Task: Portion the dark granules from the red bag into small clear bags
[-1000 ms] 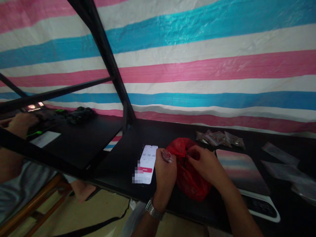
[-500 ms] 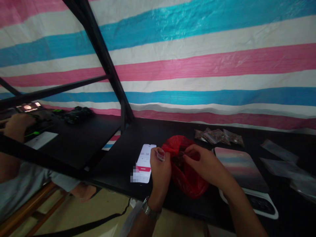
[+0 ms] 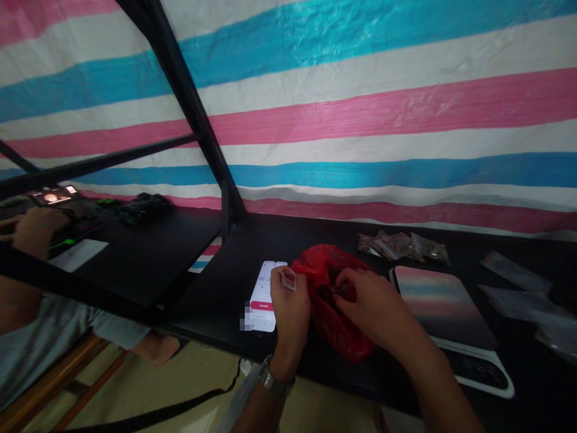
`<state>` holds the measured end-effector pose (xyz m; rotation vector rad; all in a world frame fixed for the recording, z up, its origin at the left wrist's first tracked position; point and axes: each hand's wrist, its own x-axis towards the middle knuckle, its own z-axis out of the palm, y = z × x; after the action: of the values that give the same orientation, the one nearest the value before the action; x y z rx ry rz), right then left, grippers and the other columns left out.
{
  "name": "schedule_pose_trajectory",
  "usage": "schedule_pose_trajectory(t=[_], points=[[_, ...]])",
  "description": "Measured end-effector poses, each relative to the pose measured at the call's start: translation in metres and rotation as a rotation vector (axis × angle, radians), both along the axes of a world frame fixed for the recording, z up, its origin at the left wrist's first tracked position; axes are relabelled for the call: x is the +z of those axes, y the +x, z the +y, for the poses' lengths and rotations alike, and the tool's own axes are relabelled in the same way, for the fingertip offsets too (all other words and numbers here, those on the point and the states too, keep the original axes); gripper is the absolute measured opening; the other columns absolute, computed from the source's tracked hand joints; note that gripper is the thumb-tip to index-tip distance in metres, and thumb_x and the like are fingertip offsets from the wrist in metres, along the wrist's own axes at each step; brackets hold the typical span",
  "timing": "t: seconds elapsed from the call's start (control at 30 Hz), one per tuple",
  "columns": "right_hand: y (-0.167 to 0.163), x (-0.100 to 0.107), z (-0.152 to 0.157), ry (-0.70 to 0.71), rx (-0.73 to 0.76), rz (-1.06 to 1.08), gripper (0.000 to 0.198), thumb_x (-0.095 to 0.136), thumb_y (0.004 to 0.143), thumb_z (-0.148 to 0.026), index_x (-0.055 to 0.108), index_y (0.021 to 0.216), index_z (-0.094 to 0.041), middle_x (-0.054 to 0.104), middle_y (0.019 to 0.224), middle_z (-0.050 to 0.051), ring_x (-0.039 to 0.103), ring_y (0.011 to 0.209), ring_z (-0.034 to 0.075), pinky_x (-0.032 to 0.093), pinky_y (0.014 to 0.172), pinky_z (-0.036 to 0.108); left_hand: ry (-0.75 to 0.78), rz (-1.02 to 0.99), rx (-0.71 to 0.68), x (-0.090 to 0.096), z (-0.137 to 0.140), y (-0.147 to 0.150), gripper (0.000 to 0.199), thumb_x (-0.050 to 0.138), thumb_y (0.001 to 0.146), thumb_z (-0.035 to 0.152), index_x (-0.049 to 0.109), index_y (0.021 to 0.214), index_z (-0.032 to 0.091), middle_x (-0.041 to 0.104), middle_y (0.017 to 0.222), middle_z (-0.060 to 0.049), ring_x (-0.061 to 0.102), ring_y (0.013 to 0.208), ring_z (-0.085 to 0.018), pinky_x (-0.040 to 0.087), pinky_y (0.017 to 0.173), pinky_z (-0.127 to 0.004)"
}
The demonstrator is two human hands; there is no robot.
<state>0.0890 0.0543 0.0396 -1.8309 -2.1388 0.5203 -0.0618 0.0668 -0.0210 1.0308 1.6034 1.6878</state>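
Observation:
A red plastic bag [image 3: 345, 340] lies on the black table with its mouth open, showing dark loose contents. My left hand [image 3: 292, 313], closed, wears a metal watch at the wrist and rests against the bag's left side. A small clear plastic bag [image 3: 289, 280] pokes out of its curled fingers; whether it also grips the red bag I cannot tell. At the mouth of the red bag my right hand [image 3: 374, 304] has its thumb and fingers drawn together in a pinch. What lies between those fingertips is too dark to make out.
A lit phone [image 3: 262, 307] lies left of my hands, and a kitchen scale [image 3: 446, 307] to the right. Several filled zip bags [image 3: 406, 247] sit behind; flat clear bags [image 3: 514, 304] lie far right. Beyond a black frame [image 3: 198, 123], another person's hand [image 3: 38, 228] is at a neighbouring table.
My right hand has dipped slightly lower into the mouth of the red bag. My left hand keeps its hold on the clear bag. The view has shifted a little.

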Motion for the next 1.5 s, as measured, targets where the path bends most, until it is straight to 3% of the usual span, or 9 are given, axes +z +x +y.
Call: schedule_pose_trajectory(t=[0.23,0.43,0.53,0.73,0.87,1.0,1.2,1.37,1.5], points=[[-0.005,-0.009,0.005,0.076,-0.038,-0.094,0.011,0.064,0.097,-0.024,0.072,0.104,-0.021,0.078,0.114,0.012,0.069,0.109,0.032,0.045,0.091,0.042,-0.005,0.066,-0.01,0.001,-0.002,-0.001,0.02,0.059,0.084,0.009,0.046,0.083,0.025,0.046,0.075,0.007,0.048,0.068,-0.014,0.042,0.067,-0.026],[0.008,-0.003,0.003,0.089,-0.037,-0.155,0.019,0.065,0.095,-0.015,0.076,0.107,-0.025,0.078,0.118,0.008,0.067,0.111,0.032,0.044,0.092,0.044,-0.077,0.238,-0.067,0.012,-0.019,0.0,0.018,0.06,0.089,0.01,0.05,0.095,0.025,0.054,0.08,0.004,0.053,0.07,-0.017,0.043,0.068,-0.032],[0.014,-0.002,0.003,0.08,-0.032,-0.177,0.022,0.065,0.094,-0.013,0.077,0.109,-0.025,0.077,0.122,0.006,0.067,0.111,0.031,0.044,0.093,0.043,-0.16,0.307,-0.152,0.017,-0.036,0.002,0.016,0.059,0.094,0.017,0.051,0.106,0.024,0.061,0.092,-0.001,0.061,0.078,-0.021,0.048,0.072,-0.036],[0.011,-0.004,-0.001,0.074,-0.017,-0.183,0.019,0.066,0.096,-0.014,0.076,0.109,-0.023,0.077,0.124,0.008,0.066,0.115,0.032,0.045,0.096,0.045,-0.139,0.372,-0.256,0.007,-0.06,0.005,0.02,0.059,0.094,0.025,0.052,0.113,0.023,0.059,0.115,-0.01,0.062,0.102,-0.028,0.05,0.092,-0.046],[0.008,-0.001,-0.004,0.041,0.008,-0.156,0.017,0.068,0.095,-0.016,0.076,0.109,-0.022,0.078,0.119,0.008,0.066,0.118,0.033,0.045,0.099,0.046,-0.182,0.229,-0.351,0.006,-0.063,0.009,0.015,0.058,0.092,0.023,0.052,0.105,0.024,0.06,0.098,-0.004,0.061,0.087,-0.023,0.051,0.083,-0.039],[0.01,0.003,-0.005,-0.014,0.026,-0.074,0.016,0.069,0.094,-0.018,0.077,0.108,-0.021,0.08,0.118,0.009,0.069,0.114,0.033,0.046,0.097,0.044,-0.128,0.027,-0.333,0.01,-0.056,0.015,0.014,0.057,0.085,0.015,0.048,0.089,0.025,0.049,0.08,0.004,0.053,0.071,-0.015,0.047,0.069,-0.027],[0.018,0.001,-0.007,-0.085,0.045,0.208,0.013,0.067,0.093,-0.019,0.076,0.1,-0.024,0.083,0.105,0.004,0.076,0.098,0.025,0.047,0.085,0.036,-0.096,-0.175,-0.237,0.009,-0.044,0.014,0.024,0.068,0.079,0.018,0.047,0.088,0.024,0.047,0.079,0.007,0.05,0.068,-0.012,0.046,0.066,-0.023],[0.02,-0.014,-0.003,-0.155,0.075,0.428,0.013,0.064,0.092,-0.02,0.075,0.098,-0.024,0.082,0.097,0.002,0.076,0.089,0.021,0.049,0.077,0.032,-0.056,-0.182,-0.25,0.007,-0.04,0.011,0.024,0.071,0.08,0.023,0.048,0.089,0.025,0.047,0.077,0.007,0.05,0.067,-0.012,0.045,0.064,-0.022],[0.023,-0.021,0.003,-0.223,0.03,0.577,0.013,0.065,0.091,-0.023,0.075,0.1,-0.022,0.082,0.094,0.004,0.076,0.087,0.02,0.051,0.074,0.03,0.046,-0.065,-0.239,0.005,-0.034,0.01,0.021,0.068,0.08,0.018,0.05,0.086,0.024,0.048,0.077,0.006,0.05,0.07,-0.013,0.044,0.065,-0.022]])
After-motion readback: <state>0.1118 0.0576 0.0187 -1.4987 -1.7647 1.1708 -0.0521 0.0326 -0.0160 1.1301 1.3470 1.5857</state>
